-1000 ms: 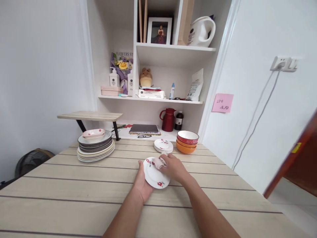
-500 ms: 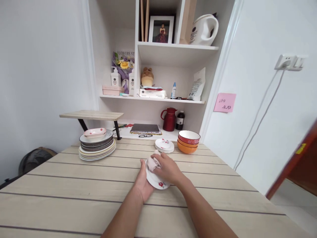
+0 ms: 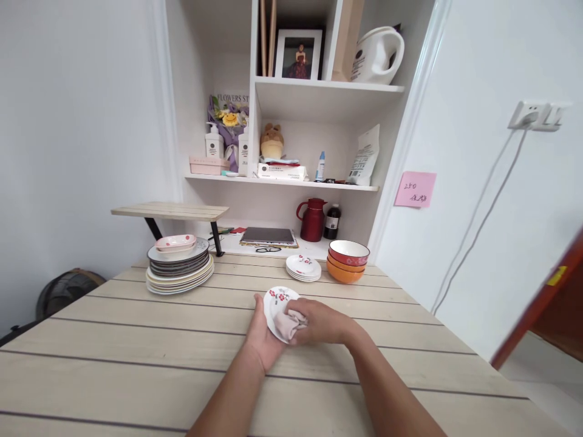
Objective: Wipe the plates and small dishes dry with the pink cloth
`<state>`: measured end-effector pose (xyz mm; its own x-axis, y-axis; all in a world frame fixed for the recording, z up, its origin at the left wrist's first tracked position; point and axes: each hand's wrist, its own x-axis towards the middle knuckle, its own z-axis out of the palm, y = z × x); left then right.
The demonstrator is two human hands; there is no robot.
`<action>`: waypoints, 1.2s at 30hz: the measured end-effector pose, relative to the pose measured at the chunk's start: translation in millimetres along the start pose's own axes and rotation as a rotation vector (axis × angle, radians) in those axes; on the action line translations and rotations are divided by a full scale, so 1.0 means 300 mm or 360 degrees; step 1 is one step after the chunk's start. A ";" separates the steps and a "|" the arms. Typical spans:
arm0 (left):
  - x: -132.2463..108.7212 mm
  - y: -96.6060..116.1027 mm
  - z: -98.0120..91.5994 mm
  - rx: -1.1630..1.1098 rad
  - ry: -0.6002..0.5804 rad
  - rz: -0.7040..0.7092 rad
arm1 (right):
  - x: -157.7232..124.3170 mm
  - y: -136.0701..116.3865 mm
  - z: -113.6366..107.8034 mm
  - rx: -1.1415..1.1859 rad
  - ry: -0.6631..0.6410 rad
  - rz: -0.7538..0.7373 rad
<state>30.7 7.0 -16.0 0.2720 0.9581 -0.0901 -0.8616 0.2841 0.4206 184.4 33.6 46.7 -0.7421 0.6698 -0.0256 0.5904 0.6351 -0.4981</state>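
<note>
My left hand (image 3: 260, 341) grips a small white plate with red flowers (image 3: 277, 300) from below and holds it tilted above the wooden table (image 3: 136, 358). My right hand (image 3: 322, 323) is closed on a pale pink cloth (image 3: 286, 325) and presses it against the lower part of the plate's face. The plate's lower half is hidden behind the cloth and my fingers.
A stack of small flowered plates (image 3: 303, 267) and stacked red and orange bowls (image 3: 348, 260) stand behind the hands. A tall stack of large plates (image 3: 178, 272) with a pink dish on top sits far left. Shelves with a red jug (image 3: 312, 220) line the back wall.
My right hand has slid the cloth from the plate's upper edge down to its lower part. The top of the plate with its red flowers now shows.
</note>
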 end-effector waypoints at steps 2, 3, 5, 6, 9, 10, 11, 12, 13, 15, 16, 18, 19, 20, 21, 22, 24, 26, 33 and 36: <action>-0.001 -0.001 -0.002 0.0043 -0.0032 -0.0036 | 0.021 -0.019 0.021 0.0084 0.0122 -0.0021; -0.001 -0.002 -0.003 0.0056 -0.0038 -0.0047 | 0.033 -0.025 0.033 0.0096 0.0222 0.0005; 0.002 -0.005 -0.005 0.0059 -0.0035 -0.0042 | 0.057 -0.029 0.053 0.0059 0.0442 0.0091; 0.004 -0.006 -0.005 0.0053 -0.0026 -0.0025 | 0.067 -0.026 0.060 0.0013 0.0533 0.0137; 0.009 -0.010 -0.004 0.0042 0.0060 0.0037 | 0.081 -0.002 0.065 -0.0149 0.0656 0.0286; 0.009 -0.010 -0.003 0.0043 0.0104 0.0047 | 0.080 0.008 0.061 -0.0195 0.0650 0.0341; 0.009 -0.010 -0.001 0.0043 0.0148 0.0052 | 0.075 0.019 0.056 -0.0237 0.0631 0.0396; 0.009 -0.009 0.001 0.0039 0.0189 0.0053 | 0.068 0.028 0.050 -0.0278 0.0604 0.0449; 0.008 -0.008 0.004 0.0032 0.0221 0.0046 | 0.058 0.034 0.042 -0.0318 0.0562 0.0491; 0.004 -0.007 0.008 0.0003 0.0245 0.0024 | 0.036 0.036 0.024 -0.0371 0.0435 0.0500; 0.002 -0.006 0.010 -0.0018 0.0235 0.0022 | 0.025 0.030 0.016 -0.0373 0.0356 0.0455; -0.004 -0.006 0.011 -0.0053 0.0198 0.0037 | 0.011 0.007 0.007 -0.0296 0.0165 0.0261; -0.007 -0.006 0.011 -0.0060 0.0182 0.0042 | 0.009 -0.008 0.008 -0.0224 0.0071 0.0130; -0.010 -0.006 0.010 -0.0059 0.0167 0.0043 | 0.012 -0.023 0.013 -0.0150 0.0009 0.0002; -0.012 -0.006 0.009 -0.0052 0.0151 0.0038 | 0.020 -0.037 0.022 -0.0089 -0.0002 -0.0094; -0.013 -0.005 0.007 -0.0043 0.0131 0.0021 | 0.031 -0.048 0.035 -0.0048 0.0038 -0.0141; -0.011 -0.005 0.004 -0.0030 0.0091 -0.0015 | 0.060 -0.058 0.064 -0.0067 0.0288 -0.0058; -0.005 -0.006 0.000 -0.0024 0.0087 -0.0013 | 0.086 -0.049 0.085 -0.0174 0.0519 0.0092; 0.010 -0.012 -0.004 -0.0073 0.0180 0.0058 | 0.066 0.023 0.052 -0.0516 0.0524 0.0461; 0.004 -0.009 0.003 -0.0080 0.0211 0.0048 | 0.040 0.027 0.035 -0.0547 0.0387 0.0477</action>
<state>33.7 7.4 -16.5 0.1895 0.9617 -0.1981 -0.8899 0.2535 0.3793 177.0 42.7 33.1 -0.4533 0.8859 0.0987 0.8663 0.4639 -0.1853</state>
